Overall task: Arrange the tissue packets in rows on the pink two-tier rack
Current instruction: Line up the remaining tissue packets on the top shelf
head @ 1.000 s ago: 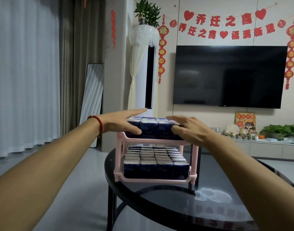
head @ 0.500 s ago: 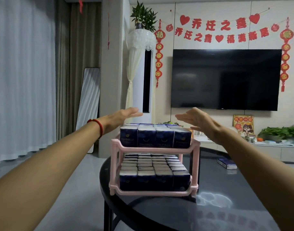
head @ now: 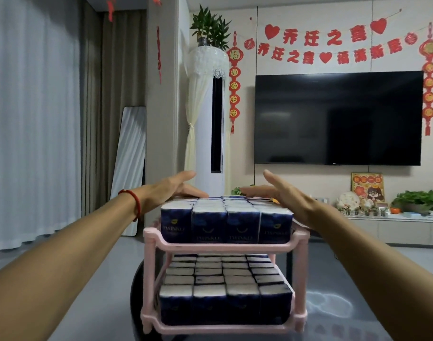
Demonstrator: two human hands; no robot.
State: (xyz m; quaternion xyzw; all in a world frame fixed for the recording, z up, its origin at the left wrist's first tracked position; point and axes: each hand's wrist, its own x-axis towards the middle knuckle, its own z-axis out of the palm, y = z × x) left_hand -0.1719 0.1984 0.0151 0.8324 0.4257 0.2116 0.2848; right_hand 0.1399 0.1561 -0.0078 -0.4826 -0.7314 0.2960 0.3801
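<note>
Pink two-tier rack sits on the near-left part of a dark glossy round table, both tiers loaded with navy tissue packets standing upright in rows, four across. Top-tier packets show printed fronts toward the camera; bottom-tier packets fill the shelf front to back, white tops visible. Left hand is at the far-left of the top block, fingers straight and extended, lying flat on or just over the packet tops, nothing gripped; red cord bracelet on that wrist. Right hand mirrors it on the far-right side, fingers straight and together, palm turned inward, also holding nothing. Can't tell whether either palm actually touches the packets or hovers just above. Reads as a squaring-up pose: flat palms bracketing the top block from both sides to push stray packets into line and level the tops, not to pick anything. Upright, tightly packed placement lets the packets brace each other, and the low rail of the tier stops the front row sliding off. No loose packets visible on the table, so I'd judge the task essentially done, only final alignment left. Background: wall-mounted TV, red banner decorations, standing air conditioner.
</note>
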